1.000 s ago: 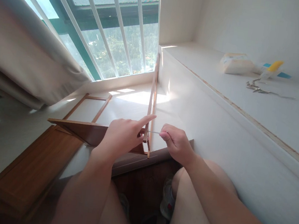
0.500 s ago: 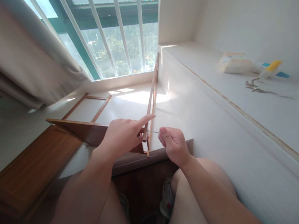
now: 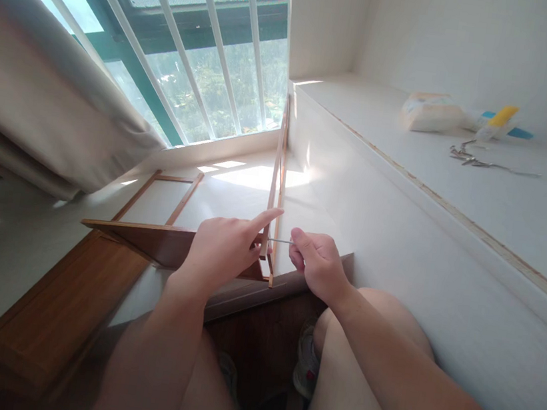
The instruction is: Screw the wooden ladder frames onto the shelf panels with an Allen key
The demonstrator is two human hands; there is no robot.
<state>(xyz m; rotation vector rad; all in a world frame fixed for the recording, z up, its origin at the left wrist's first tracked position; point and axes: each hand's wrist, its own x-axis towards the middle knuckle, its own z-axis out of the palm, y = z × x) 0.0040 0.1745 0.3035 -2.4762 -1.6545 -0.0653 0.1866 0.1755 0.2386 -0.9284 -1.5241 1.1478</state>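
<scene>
The right hand [image 3: 319, 265] is rolling slightly at the wrist since a second ago, its fingers [image 3: 300, 241] staying pinched together on the thin metal rod [image 3: 279, 240], which is still poking into the right face of the upright wooden frame [image 3: 275, 185], low down. The left hand [image 3: 224, 252] is pressing on the frame's left side, index finger stretched across it, the others curled (whether they are gripping, I cannot tell). Frame and rod are not shifting, so the rod seems to be turning in place.
</scene>
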